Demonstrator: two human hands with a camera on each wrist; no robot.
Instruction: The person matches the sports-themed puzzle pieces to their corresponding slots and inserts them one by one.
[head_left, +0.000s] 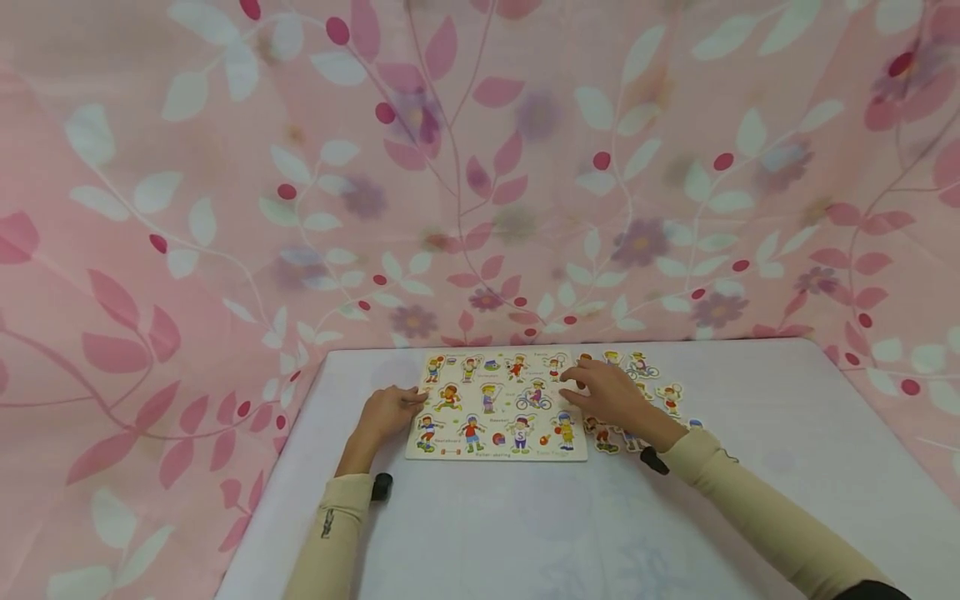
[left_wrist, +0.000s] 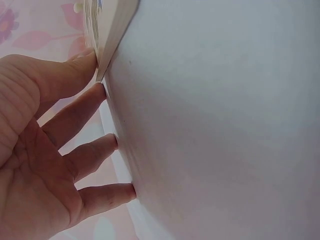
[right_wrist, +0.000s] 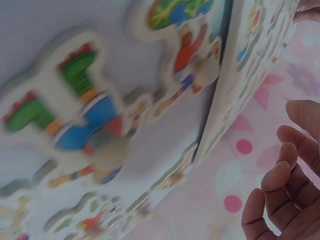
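A cream wooden puzzle board [head_left: 551,455] with printed sports figures lies on the table. My left hand [head_left: 386,412] holds its left edge; in the left wrist view the thumb [left_wrist: 70,77] lies on the board's face, the index fingertip meets the edge [left_wrist: 116,37], and the other fingertips rest on the cloth. Over the board's right edge hovers my right hand [head_left: 615,392], fingers loosely bent, nothing between them. Beside and partly beneath it lie several cut-out figure pieces [head_left: 671,400]. One, a roller skater [right_wrist: 92,117] with a round knob, appears large in the right wrist view.
White cloth covers the table [head_left: 480,525]. Behind its far edge hangs a pink floral curtain [head_left: 465,183]. A cyclist piece [head_left: 641,367] lies at the back, right of the board. Black wrist-camera mounts [head_left: 382,487] stick out below both wrists.
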